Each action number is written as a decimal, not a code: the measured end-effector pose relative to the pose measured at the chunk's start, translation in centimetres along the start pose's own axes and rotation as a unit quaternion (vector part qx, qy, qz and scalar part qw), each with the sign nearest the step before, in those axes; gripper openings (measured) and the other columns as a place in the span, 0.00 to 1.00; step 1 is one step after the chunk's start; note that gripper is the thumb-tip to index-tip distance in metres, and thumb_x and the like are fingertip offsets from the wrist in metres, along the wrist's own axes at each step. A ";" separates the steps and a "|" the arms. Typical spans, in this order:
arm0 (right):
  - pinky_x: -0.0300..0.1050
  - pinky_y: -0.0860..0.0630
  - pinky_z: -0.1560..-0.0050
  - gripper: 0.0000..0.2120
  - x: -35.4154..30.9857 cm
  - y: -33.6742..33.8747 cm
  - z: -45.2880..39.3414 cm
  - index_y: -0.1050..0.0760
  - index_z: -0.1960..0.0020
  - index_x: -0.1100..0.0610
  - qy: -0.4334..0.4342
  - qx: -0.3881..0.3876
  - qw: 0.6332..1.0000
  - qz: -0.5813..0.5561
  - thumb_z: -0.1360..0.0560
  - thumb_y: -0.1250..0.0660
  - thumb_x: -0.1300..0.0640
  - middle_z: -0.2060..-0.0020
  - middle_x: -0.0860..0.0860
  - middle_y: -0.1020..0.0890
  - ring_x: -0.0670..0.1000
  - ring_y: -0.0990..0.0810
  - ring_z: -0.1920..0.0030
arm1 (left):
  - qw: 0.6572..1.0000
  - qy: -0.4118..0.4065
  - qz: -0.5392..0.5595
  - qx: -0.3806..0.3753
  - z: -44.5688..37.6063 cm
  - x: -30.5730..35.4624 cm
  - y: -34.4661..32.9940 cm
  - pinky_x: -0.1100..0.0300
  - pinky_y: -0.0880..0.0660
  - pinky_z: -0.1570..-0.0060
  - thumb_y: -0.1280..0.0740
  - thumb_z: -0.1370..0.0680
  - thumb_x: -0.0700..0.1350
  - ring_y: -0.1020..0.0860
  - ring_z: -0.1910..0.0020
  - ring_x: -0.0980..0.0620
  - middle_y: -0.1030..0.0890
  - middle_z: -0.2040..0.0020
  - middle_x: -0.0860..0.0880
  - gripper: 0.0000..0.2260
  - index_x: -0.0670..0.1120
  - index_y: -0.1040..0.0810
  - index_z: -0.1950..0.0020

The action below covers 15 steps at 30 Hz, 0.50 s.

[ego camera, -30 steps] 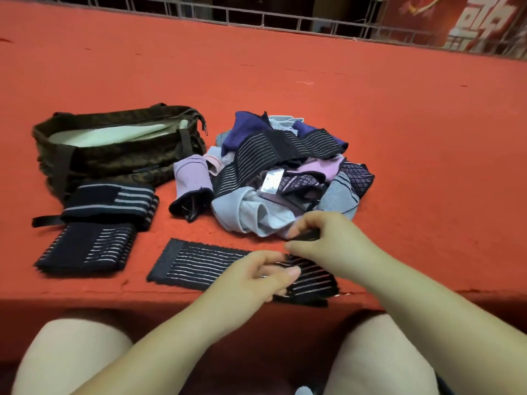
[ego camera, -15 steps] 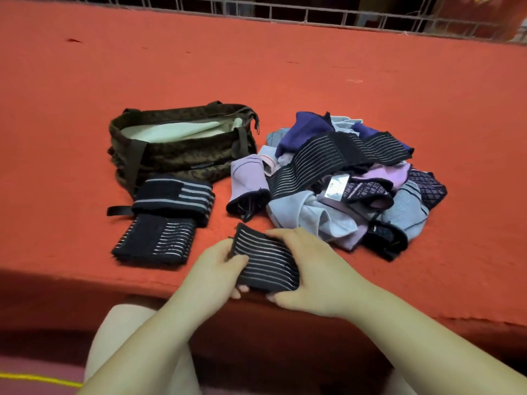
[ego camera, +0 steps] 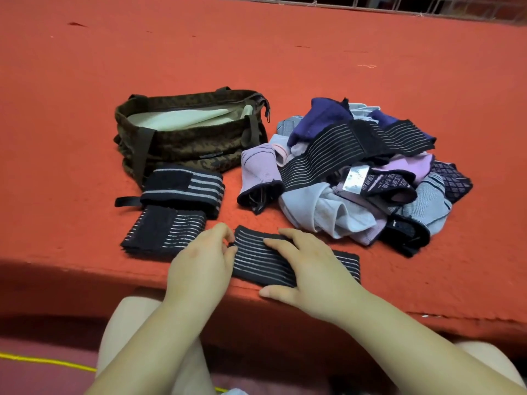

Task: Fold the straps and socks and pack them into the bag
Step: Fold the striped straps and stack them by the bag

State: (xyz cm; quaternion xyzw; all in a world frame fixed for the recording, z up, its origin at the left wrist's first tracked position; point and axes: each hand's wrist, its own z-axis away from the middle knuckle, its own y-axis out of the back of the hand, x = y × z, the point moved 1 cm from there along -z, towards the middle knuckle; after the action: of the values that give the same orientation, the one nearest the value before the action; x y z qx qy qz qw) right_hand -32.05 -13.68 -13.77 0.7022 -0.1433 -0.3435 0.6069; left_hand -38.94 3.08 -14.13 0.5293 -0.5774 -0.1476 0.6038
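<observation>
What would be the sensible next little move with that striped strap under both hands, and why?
Probably fold the loose right end over once more. The strap lies flat at the table edge, the right hand pressing it and the left hand at its left end, yet a tail juts out past the right hand. The two folded straps beside the bag look shorter.
</observation>
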 end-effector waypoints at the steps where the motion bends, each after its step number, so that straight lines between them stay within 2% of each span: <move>1: 0.41 0.52 0.28 0.40 0.0 -0.1 0.1 0.43 0.24 0.45 0.000 -0.007 1.000 0.004 0.31 0.38 0.31 0.25 0.48 0.44 0.49 0.45 0.26 | 1.000 -0.006 -0.013 0.001 0.1 -0.1 -0.1 0.54 0.27 0.56 0.33 0.24 0.47 0.22 0.56 0.47 0.22 0.57 0.52 0.04 0.50 0.24 0.50; 3: 0.41 0.59 0.28 0.42 0.0 -0.6 0.4 0.45 0.24 0.46 0.004 -0.020 1.000 0.018 0.33 0.50 0.27 0.23 0.49 0.47 0.50 0.48 0.24 | 0.999 -0.017 -0.037 0.007 0.3 -0.2 -0.4 0.53 0.26 0.60 0.32 0.24 0.47 0.21 0.58 0.44 0.23 0.56 0.50 0.05 0.49 0.20 0.50; 5: 0.42 0.63 0.30 0.44 0.2 -0.9 1.0 0.45 0.24 0.46 0.002 -0.030 0.999 0.018 0.35 0.58 0.28 0.23 0.50 0.47 0.51 0.49 0.23 | 0.998 -0.025 -0.060 0.013 0.5 -0.2 -0.5 0.54 0.27 0.62 0.32 0.24 0.48 0.20 0.60 0.44 0.23 0.55 0.49 0.07 0.49 0.17 0.49; 7: 0.46 0.57 0.29 0.39 0.6 -1.1 1.7 0.38 0.26 0.48 -0.001 -0.026 0.999 0.033 0.31 0.56 0.31 0.25 0.53 0.39 0.54 0.41 0.25 | 0.997 -0.025 -0.070 0.001 0.8 -0.2 -0.4 0.55 0.27 0.61 0.32 0.24 0.50 0.21 0.58 0.46 0.24 0.53 0.50 0.10 0.51 0.17 0.45; 9: 0.51 0.42 0.32 0.32 1.4 -1.1 2.8 0.29 0.31 0.48 -0.008 -0.013 0.997 0.080 0.26 0.52 0.34 0.31 0.53 0.27 0.54 0.28 0.32 | 0.996 -0.031 -0.077 -0.007 1.0 -0.3 -0.4 0.55 0.27 0.62 0.31 0.25 0.50 0.21 0.59 0.46 0.25 0.54 0.50 0.11 0.50 0.17 0.43; 10: 0.51 0.37 0.35 0.30 1.8 -1.0 3.3 0.27 0.33 0.48 -0.016 -0.009 0.995 0.093 0.24 0.53 0.34 0.34 0.52 0.24 0.53 0.25 0.35 | 0.996 -0.036 -0.080 -0.012 1.1 -0.4 -0.5 0.55 0.26 0.63 0.29 0.26 0.49 0.22 0.60 0.46 0.25 0.55 0.49 0.11 0.49 0.17 0.44; 13: 0.54 0.35 0.35 0.31 3.4 -0.6 5.6 0.26 0.33 0.48 -0.022 0.004 0.996 0.087 0.21 0.59 0.35 0.34 0.50 0.24 0.51 0.25 0.35 | 0.995 -0.050 -0.087 -0.018 1.1 -0.4 -0.6 0.50 0.23 0.66 0.23 0.32 0.43 0.22 0.62 0.42 0.25 0.59 0.46 0.11 0.45 0.16 0.51; 15: 0.53 0.38 0.30 0.32 4.3 -0.1 7.0 0.28 0.32 0.47 -0.032 0.029 0.999 0.025 0.23 0.57 0.32 0.31 0.47 0.29 0.47 0.31 0.31 | 0.990 -0.100 -0.098 -0.006 1.0 0.4 -0.8 0.48 0.22 0.65 0.22 0.36 0.38 0.23 0.63 0.41 0.24 0.59 0.45 0.13 0.43 0.17 0.53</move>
State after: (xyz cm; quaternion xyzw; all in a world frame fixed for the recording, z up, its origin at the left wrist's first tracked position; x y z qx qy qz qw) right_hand -33.53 -21.58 -15.40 0.7046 -0.1900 -0.3462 0.5895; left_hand -39.36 1.99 -14.84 0.5625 -0.5789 -0.2618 0.5291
